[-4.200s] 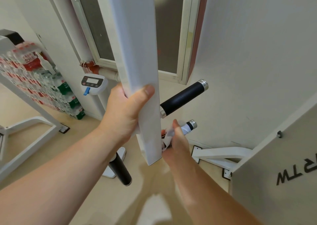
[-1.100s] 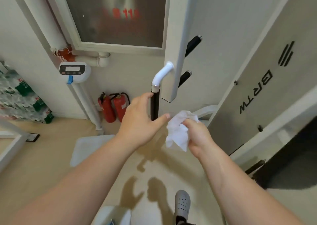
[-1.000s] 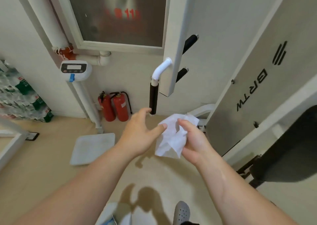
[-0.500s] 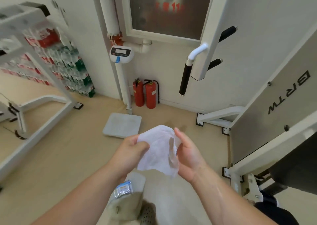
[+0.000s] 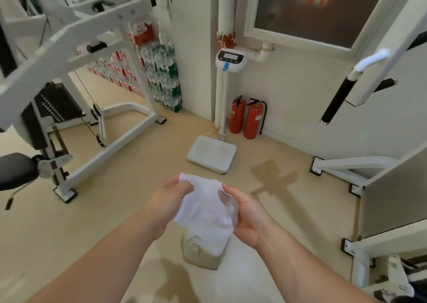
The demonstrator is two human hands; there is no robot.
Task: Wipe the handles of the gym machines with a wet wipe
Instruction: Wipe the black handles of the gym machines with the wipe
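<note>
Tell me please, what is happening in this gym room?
A person holds a white wet wipe in both hands, in front of the body and above the floor. The left hand pinches its upper edge and the right hand grips its other side. No machine is touched at this moment: the black handle hangs apart at the upper right.

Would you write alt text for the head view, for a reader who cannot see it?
A person's left hand and right hand hold a white wet wipe spread between them above a beige floor. Ahead, a white scale and two red fire extinguishers stand by the wall; a black machine handle hangs at right, a white weight machine at left.
</note>
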